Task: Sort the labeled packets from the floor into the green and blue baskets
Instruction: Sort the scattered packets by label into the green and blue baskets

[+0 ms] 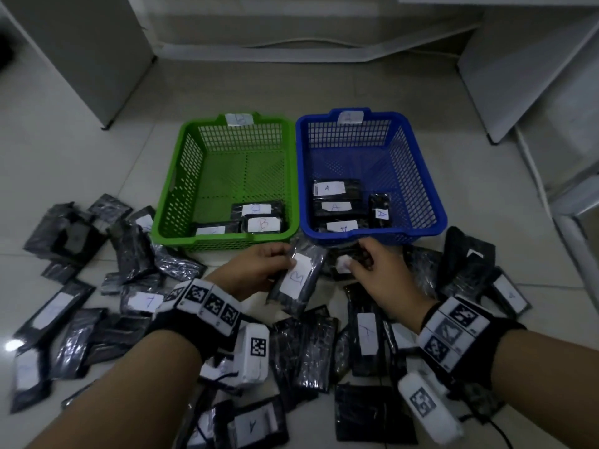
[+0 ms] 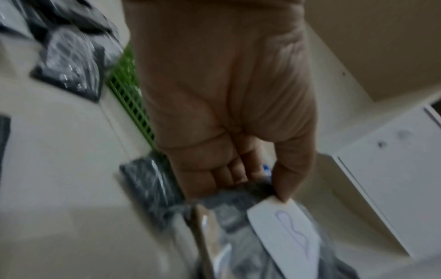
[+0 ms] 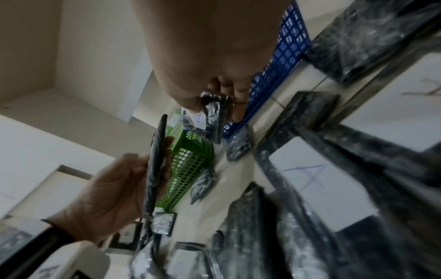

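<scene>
The left hand (image 1: 259,270) grips a dark packet labeled B (image 1: 296,280), thumb on its white label, just below the green basket (image 1: 168,202). Right beside it, the right hand (image 1: 379,277) pinches a second packet (image 1: 348,262) in front of the blue basket (image 1: 431,196).

The floor (image 1: 97,163) is laid with glossy pale tiles with thin grout lines, and a small bright glare sits on a tile at the far left. A white cabinet panel (image 1: 81,53) stands on the floor at the left, and a second white panel (image 1: 518,76) leans in from the right. Along the base of the back wall (image 1: 259,24) runs a pale cable (image 1: 308,43). The light is dim and even.
</scene>
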Demonstrator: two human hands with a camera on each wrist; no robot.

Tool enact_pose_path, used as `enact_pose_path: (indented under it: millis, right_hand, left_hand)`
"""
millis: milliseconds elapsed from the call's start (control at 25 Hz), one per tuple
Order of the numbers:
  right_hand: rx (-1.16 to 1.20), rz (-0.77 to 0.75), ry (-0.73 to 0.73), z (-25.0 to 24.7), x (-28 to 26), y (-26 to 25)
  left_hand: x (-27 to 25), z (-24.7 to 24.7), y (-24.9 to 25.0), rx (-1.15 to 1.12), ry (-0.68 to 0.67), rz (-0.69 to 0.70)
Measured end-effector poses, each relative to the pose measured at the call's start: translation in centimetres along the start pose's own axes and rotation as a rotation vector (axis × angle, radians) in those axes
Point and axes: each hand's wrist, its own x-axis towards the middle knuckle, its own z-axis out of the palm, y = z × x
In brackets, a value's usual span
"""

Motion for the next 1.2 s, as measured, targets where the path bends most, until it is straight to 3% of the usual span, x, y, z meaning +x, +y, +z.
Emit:
enact_pose_path:
  millis: [80, 160, 360, 480, 600, 680, 880, 1040, 1200]
  right_hand:
    - [0.063, -0.018, 0.026, 0.4, 0.4, -1.7]
    - [0.075, -0.032, 0.032, 1.4, 1.7, -3.5]
    - [0.113, -0.088, -0.005, 4.0, 5.6, -7.8]
    - [0.093, -0.089, -0.022, 5.3, 8.5, -10.6]
    - [-0.012, -0.068, -0.022, 6.9, 12.0, -12.5]
    - [-0.094, -0.033, -0.078, 7.8, 13.9, -12.9]
    - [-0.438, -0.013, -0.288, 10.0, 15.8, -11.6]
    - [-0.597, -0.062, -0.219, 11.5, 15.6, -10.1]
    - [-0.554, -0.055, -0.206, 11.6, 15.2, -10.2]
  left_hand:
    - [-0.9, -1.5, 0.5, -0.113, -0.064, 0.043]
    - [-1.9, -3.5, 1.0, -0.179, -0.046, 0.087]
    - [-3.1, -9.5, 2.7, -0.221, 0.307, 0.198]
    - [-2.1, -13.0, 4.0, -0.020, 0.576, 0.267]
    - [-0.2, -16.2, 5.8, 0.479, 0.785, 0.252]
    - [1.5, -17.9, 6.9, 0.747, 0.759, 0.224]
    - [5.7, -19.0, 6.9, 1.038, 0.574, 0.148]
    - [7.6, -20.0, 6.2, 1.157, 0.495, 0.052]
    - [8.0, -20.1, 6.3, 1.432, 0.311, -0.101]
